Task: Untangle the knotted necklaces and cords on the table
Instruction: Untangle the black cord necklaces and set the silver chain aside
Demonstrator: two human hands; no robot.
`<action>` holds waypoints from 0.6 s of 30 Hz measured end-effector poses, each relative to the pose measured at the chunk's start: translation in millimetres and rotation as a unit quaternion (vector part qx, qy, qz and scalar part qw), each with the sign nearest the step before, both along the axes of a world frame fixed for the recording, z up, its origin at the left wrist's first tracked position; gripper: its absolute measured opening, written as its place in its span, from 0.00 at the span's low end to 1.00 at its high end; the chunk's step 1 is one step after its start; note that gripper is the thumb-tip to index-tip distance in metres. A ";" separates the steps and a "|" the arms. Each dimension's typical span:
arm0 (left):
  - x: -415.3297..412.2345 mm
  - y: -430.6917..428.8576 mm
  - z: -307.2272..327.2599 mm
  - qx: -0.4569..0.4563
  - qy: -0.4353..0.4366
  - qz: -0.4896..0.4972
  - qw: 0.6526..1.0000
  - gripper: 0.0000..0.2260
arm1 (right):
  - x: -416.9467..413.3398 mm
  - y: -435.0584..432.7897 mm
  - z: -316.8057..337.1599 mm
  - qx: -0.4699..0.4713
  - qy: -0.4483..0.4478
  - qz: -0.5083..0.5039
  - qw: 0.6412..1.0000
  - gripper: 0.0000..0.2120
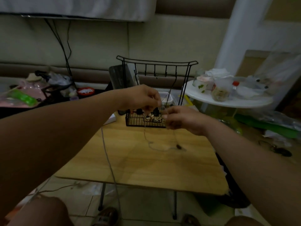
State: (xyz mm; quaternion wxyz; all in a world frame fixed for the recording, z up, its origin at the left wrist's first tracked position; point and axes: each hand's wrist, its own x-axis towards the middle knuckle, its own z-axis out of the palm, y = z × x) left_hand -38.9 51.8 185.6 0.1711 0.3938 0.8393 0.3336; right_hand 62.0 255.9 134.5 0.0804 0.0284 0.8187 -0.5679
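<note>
My left hand (143,97) and my right hand (180,119) are raised above the small wooden table (146,163), close together in front of the black wire rack (156,95). Both pinch a thin pale cord (160,148) between fingertips. The cord hangs down from each hand in a loop that reaches the tabletop, with a small dark pendant (178,146) at its right end. A second long thin cord (109,162) runs from below my left forearm down past the table's front edge. The frame is dim and blurred.
The rack's basket (143,120) holds small dark and white items at the table's far edge. A round white table (228,98) with jars stands at the right. Clutter lies on the left bench and on the floor at the right. My knees and sandalled feet are below.
</note>
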 end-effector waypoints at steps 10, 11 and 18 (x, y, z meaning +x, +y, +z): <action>5.6 -27.1 35.5 -0.020 -0.027 0.017 0.999 0.06 | 12.3 1.1 66.1 -0.084 0.056 -0.036 0.994 0.15; 4.7 -32.0 35.6 -0.014 -0.035 0.022 0.999 0.06 | 14.4 5.7 66.5 -0.094 0.055 -0.040 0.993 0.15; 23.4 -17.3 65.6 0.025 0.011 0.008 1.000 0.06 | 13.7 -7.4 86.6 -0.031 0.030 0.053 0.998 0.19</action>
